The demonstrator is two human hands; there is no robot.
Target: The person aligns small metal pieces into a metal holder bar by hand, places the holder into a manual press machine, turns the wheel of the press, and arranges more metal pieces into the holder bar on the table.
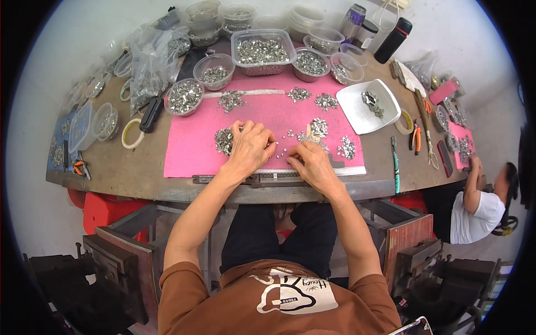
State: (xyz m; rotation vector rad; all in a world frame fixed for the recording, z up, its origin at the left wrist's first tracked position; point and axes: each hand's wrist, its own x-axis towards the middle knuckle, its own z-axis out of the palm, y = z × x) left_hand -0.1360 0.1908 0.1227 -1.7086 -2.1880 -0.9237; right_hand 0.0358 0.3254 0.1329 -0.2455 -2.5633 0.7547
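Observation:
My left hand (252, 146) rests with bent fingers against a heap of small silvery metal pieces (224, 141) on the pink mat (187, 151). Its thumb and fingers are drawn together; what lies between them is hidden. A little to the right, my right hand (314, 166) is closed in a pinch low over the mat, and I cannot make out anything in it. Between the hands lie a few loose metal pieces (290, 134). Just in front of them runs a narrow slotted metal strip (273, 177). Beyond the right hand sits another small pile (319, 128), with one more pile (346, 147) beside it.
Plastic tubs of metal pieces (262, 53) line the back, with a white tray (352, 117) at the right. Pliers (415, 137), a green toothbrush-like tool (396, 167) and a tape roll (132, 134) lie around the mat. A co-worker (480, 204) sits at far right.

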